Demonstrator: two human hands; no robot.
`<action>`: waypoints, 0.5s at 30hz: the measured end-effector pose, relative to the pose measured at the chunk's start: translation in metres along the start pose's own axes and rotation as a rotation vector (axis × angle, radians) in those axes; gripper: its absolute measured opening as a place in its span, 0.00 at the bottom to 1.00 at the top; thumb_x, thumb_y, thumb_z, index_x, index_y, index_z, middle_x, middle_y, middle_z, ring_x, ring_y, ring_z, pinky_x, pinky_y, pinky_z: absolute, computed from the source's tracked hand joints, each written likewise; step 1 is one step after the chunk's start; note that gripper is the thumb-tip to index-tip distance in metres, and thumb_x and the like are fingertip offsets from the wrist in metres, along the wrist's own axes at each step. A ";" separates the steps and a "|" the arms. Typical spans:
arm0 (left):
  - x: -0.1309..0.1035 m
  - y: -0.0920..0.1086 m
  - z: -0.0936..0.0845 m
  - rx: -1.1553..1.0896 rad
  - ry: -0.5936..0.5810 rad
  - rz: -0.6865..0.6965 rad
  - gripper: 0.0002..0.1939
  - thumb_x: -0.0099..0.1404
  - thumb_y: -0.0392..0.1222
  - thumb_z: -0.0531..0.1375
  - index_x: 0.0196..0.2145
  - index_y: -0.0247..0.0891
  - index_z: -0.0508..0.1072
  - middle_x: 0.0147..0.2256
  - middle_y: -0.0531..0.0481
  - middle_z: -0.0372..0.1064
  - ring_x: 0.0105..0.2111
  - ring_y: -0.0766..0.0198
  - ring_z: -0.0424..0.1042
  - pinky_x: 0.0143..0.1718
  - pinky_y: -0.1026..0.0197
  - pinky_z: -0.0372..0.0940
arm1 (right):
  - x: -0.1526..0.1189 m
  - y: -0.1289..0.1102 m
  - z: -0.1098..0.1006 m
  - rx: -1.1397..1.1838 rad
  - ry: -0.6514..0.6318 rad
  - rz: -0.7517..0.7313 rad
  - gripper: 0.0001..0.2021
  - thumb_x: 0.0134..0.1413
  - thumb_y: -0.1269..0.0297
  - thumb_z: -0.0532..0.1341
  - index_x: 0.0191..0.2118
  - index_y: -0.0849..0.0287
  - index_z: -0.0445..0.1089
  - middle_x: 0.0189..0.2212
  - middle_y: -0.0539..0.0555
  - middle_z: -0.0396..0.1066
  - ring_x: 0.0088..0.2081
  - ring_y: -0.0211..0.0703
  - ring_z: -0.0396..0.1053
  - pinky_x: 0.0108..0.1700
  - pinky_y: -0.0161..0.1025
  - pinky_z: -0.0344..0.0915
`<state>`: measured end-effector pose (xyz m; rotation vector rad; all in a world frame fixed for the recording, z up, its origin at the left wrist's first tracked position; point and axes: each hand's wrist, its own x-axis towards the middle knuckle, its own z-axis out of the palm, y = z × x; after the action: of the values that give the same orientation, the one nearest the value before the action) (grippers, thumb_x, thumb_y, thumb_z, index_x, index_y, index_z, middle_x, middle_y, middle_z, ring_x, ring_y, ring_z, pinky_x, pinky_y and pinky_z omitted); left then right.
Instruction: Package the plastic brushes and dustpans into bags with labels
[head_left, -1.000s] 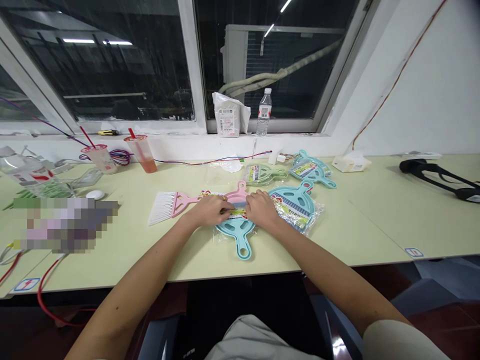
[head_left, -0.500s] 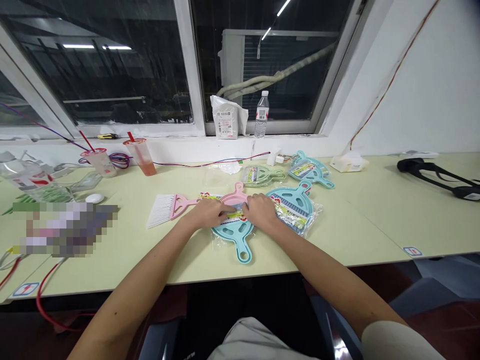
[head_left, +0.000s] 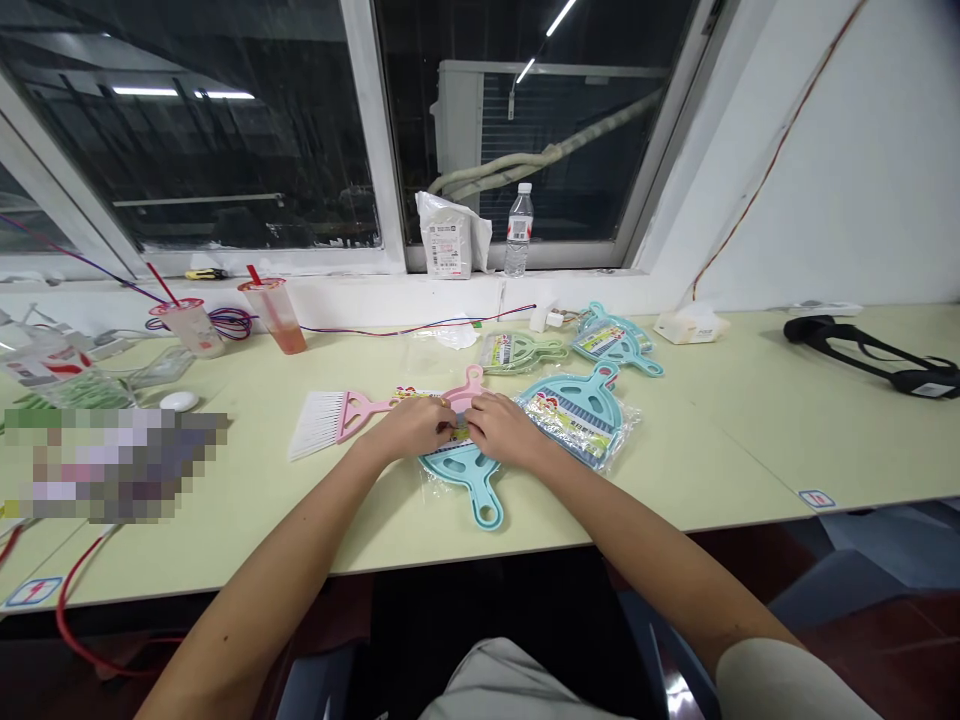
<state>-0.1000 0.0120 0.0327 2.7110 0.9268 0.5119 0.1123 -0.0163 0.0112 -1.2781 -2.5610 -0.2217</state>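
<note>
A light-blue dustpan in clear plastic wrap lies at the table's front middle, its handle toward me. My left hand has its fingers curled on the wrap at the dustpan's upper left. My right hand pinches the wrap at its upper right, close beside the left. Behind both hands lies a pink dustpan, partly covered. A pink brush with white bristles sits left of my left hand. Another wrapped blue dustpan rests to the right of my right hand.
Farther back are a wrapped green set and a wrapped blue set. Two drink cups, a white mouse and a plastic bottle stand or lie at left. A tissue pack and black glasses are at right.
My right hand has moved slightly left, nearer my left hand, and its fingers are curled more tightly. The whole view has shifted a little.
</note>
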 end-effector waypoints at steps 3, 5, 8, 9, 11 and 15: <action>0.000 0.000 0.000 -0.047 0.007 -0.026 0.06 0.60 0.38 0.60 0.25 0.43 0.73 0.28 0.48 0.72 0.29 0.58 0.69 0.31 0.58 0.57 | -0.001 0.003 0.001 -0.013 -0.016 0.065 0.13 0.67 0.67 0.53 0.44 0.61 0.76 0.42 0.60 0.73 0.48 0.50 0.67 0.52 0.44 0.59; -0.001 0.001 0.000 -0.049 0.013 -0.045 0.05 0.60 0.39 0.60 0.27 0.44 0.73 0.28 0.49 0.72 0.29 0.58 0.69 0.31 0.58 0.57 | 0.000 0.005 0.002 -0.026 -0.022 0.117 0.13 0.67 0.66 0.53 0.45 0.61 0.76 0.44 0.62 0.73 0.49 0.51 0.67 0.53 0.45 0.60; -0.001 0.003 -0.002 -0.014 0.008 -0.054 0.04 0.60 0.40 0.60 0.28 0.44 0.73 0.26 0.50 0.69 0.27 0.58 0.68 0.31 0.59 0.55 | 0.001 0.008 0.005 -0.053 -0.037 0.229 0.14 0.66 0.66 0.54 0.47 0.63 0.75 0.46 0.65 0.73 0.49 0.53 0.68 0.54 0.46 0.61; -0.001 0.003 -0.002 0.005 0.005 -0.060 0.04 0.60 0.40 0.60 0.28 0.44 0.72 0.25 0.50 0.69 0.27 0.58 0.68 0.31 0.59 0.55 | 0.001 0.009 0.006 -0.059 -0.042 0.268 0.14 0.66 0.66 0.53 0.48 0.64 0.75 0.46 0.66 0.73 0.49 0.54 0.68 0.53 0.47 0.61; -0.002 0.002 -0.001 0.043 0.003 -0.087 0.04 0.60 0.41 0.60 0.27 0.44 0.71 0.23 0.50 0.67 0.25 0.58 0.66 0.32 0.58 0.54 | 0.002 0.010 0.008 -0.065 -0.048 0.334 0.14 0.66 0.66 0.53 0.47 0.65 0.74 0.45 0.66 0.74 0.48 0.55 0.69 0.52 0.47 0.62; -0.003 -0.005 -0.002 0.066 0.024 -0.157 0.06 0.58 0.41 0.60 0.24 0.44 0.70 0.20 0.49 0.65 0.25 0.56 0.66 0.33 0.57 0.55 | 0.003 0.011 0.009 -0.069 -0.063 0.409 0.14 0.66 0.65 0.53 0.47 0.66 0.73 0.45 0.67 0.75 0.48 0.57 0.71 0.49 0.47 0.64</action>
<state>-0.1055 0.0146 0.0320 2.6658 1.1707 0.4922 0.1178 -0.0052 0.0042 -1.8218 -2.2887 -0.1881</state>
